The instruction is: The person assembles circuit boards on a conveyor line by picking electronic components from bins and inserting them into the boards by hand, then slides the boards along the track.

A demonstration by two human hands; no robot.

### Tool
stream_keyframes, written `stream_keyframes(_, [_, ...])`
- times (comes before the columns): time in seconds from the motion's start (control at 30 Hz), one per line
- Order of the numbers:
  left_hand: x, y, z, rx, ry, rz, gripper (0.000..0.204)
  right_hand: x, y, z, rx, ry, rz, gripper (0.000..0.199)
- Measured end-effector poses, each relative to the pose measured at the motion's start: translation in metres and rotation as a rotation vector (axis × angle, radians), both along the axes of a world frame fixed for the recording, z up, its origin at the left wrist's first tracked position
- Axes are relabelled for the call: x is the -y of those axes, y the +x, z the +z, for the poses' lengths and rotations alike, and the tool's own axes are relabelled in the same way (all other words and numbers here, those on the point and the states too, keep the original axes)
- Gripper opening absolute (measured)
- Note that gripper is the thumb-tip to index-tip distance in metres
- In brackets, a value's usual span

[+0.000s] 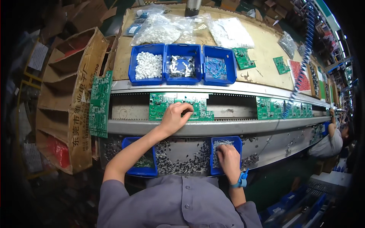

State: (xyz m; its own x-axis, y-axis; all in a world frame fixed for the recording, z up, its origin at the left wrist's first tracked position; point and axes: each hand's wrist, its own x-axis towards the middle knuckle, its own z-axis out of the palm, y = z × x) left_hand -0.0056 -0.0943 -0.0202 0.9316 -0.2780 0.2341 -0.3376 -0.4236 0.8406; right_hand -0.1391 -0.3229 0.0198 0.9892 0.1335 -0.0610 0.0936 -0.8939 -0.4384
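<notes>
My left hand (176, 117) is over a green circuit board (157, 108) lying in the rail track in front of me. Its thumb and forefinger curl together near the board's surface; anything between them is too small to make out. Lower right, my right hand (229, 156) reaches into a blue bin (237, 143) of small wire-leaded components, fingers bent and pressed together. What they pinch is hidden. A blue wrist strap (241, 180) circles my right wrist. Under my left forearm stands another blue bin (152, 171) with thin-leaded parts.
Loose dark components (182, 157) cover the metal tray between the bins. Beyond the track stand blue bins of white connectors (149, 65), mixed parts (182, 66) and blue wires (215, 68). More boards (283, 108) lie rightward, below a coiled blue cord (305, 57). A cardboard rack (57, 91) stands left; a co-worker (330, 142) sits right.
</notes>
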Motion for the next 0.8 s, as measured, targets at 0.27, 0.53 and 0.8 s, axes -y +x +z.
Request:
stream_keyframes(0.27, [0.0,0.001,0.001,0.069,0.04,-0.029,0.004,0.005,-0.003,0.004,-0.011,-0.033,-0.027,0.007])
stream_keyframes(0.53, [0.001,0.0,0.0,0.234,0.155,-0.065,0.003,0.013,-0.007,0.016,-0.054,-0.219,0.03,0.005])
stream_keyframes(0.8, [-0.02,-0.017,0.036,0.198,0.213,-0.083,0.02,0.016,0.014,0.048,-0.031,0.12,0.067,0.003])
